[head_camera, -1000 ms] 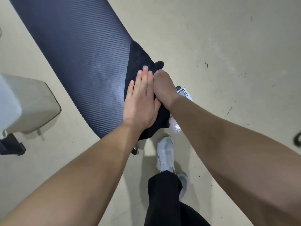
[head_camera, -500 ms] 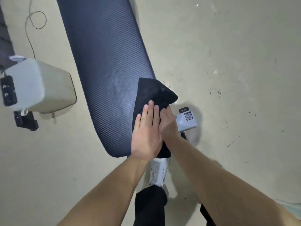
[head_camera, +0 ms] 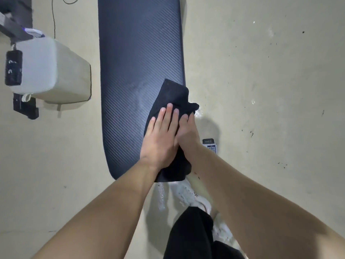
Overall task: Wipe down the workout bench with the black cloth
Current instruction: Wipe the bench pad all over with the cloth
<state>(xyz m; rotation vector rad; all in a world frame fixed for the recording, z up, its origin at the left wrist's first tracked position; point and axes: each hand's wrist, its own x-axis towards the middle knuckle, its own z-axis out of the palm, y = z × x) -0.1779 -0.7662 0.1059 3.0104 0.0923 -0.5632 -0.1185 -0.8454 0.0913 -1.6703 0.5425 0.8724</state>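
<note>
Black cloth [head_camera: 171, 94] lies under our fingers [head_camera: 168, 116], on the near right part of the workout bench [head_camera: 138, 53], and its right side hangs over the edge. Our left hand [head_camera: 160, 141] is flat on it, with the fingers straight and pressed together. Our right hand [head_camera: 187, 131] touches the left one and is partly under it. Its fingers lie on the cloth at the bench edge, but we cannot tell if they curl around it. Near the bench end, a white shoe [head_camera: 188, 195] stands on the beige floor [head_camera: 261, 90].
</note>
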